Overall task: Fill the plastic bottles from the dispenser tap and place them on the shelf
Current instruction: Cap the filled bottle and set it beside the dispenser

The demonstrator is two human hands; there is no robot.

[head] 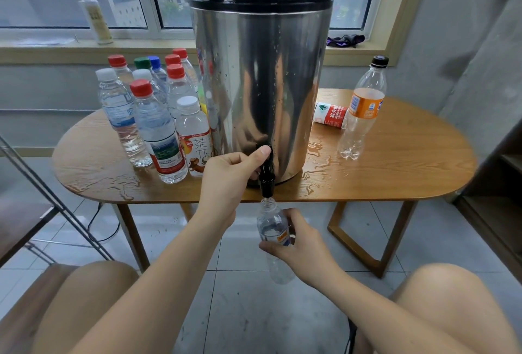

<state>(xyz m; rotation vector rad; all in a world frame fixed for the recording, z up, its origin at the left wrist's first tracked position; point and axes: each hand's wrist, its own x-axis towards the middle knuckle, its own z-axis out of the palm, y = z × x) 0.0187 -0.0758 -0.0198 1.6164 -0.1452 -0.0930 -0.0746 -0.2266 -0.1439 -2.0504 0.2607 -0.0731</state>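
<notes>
The dispenser (260, 85) fills the middle of the desk (401, 181). Capped bottles (152, 116) block its left; a lying bottle (330, 115) and an upright orange-label bottle (364, 108) crowd its right. Wet desk lies open at the front corners. Under the tap (267, 181), the small bottle (272, 229) in my right hand (299, 243) hangs in open air above the floor (248, 311).

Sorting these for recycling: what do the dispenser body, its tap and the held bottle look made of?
Dispenser body: likely stainless steel, polished, mirror-like reflections. Tap: apparently black plastic, slightly glossy. Bottle in the right hand: clear thin plastic, see-through.
</notes>
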